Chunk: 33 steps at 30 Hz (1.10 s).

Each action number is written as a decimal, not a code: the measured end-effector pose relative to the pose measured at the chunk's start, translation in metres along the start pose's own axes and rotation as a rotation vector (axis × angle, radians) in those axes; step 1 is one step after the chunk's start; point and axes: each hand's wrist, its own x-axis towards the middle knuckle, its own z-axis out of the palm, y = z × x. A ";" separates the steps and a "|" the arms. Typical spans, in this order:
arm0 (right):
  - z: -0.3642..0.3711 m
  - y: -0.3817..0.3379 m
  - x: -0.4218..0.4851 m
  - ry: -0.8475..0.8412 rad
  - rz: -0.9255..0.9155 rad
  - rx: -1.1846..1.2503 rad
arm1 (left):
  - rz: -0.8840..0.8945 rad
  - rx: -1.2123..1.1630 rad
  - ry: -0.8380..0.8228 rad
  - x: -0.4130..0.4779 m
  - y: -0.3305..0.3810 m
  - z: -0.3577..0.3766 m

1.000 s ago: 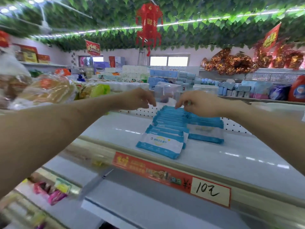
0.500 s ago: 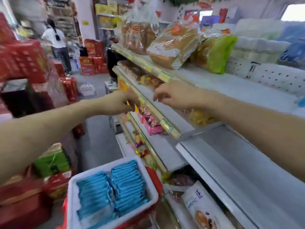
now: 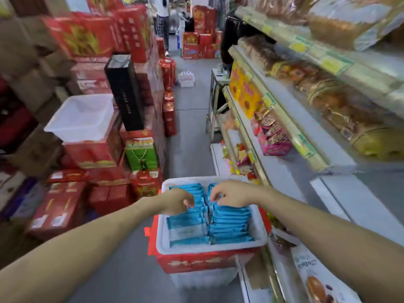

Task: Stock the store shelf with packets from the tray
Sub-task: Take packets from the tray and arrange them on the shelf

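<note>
Judged to be at the pick-up step. Reached with left hand [image 3: 177, 203] and right hand [image 3: 231, 194] over the far end of the tray [image 3: 209, 248], with fingers curled down onto the packets [image 3: 229, 224]; could not tell pinching from mere touching. Counted two rows inside the tray, too overlapped for an exact tally. Next, probably, called for a firm pinch on a few, then a lift to the shelf [image 3: 341, 193] right of the tray.

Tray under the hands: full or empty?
Nearly full: two rows of blue packets fill the white tray almost wall to wall.
</note>
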 end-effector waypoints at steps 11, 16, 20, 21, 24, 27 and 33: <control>0.029 0.022 0.017 0.007 0.026 0.123 | 0.013 0.041 -0.166 0.021 -0.017 0.040; 0.032 0.040 0.015 -0.010 0.092 0.141 | 0.067 0.032 -0.302 0.022 -0.012 0.048; 0.038 0.044 0.018 -0.017 0.106 0.143 | 0.109 0.017 -0.282 0.021 -0.013 0.055; 0.039 0.043 0.019 -0.015 0.108 0.144 | 0.115 0.012 -0.277 0.020 -0.014 0.056; 0.042 0.039 0.022 -0.013 0.096 0.148 | 0.126 0.003 -0.272 0.018 -0.016 0.056; 0.043 0.033 0.026 -0.011 0.073 0.150 | 0.139 -0.001 -0.283 0.015 -0.017 0.057; 0.047 0.021 0.033 -0.021 0.063 0.164 | 0.150 0.044 -0.347 0.009 -0.015 0.064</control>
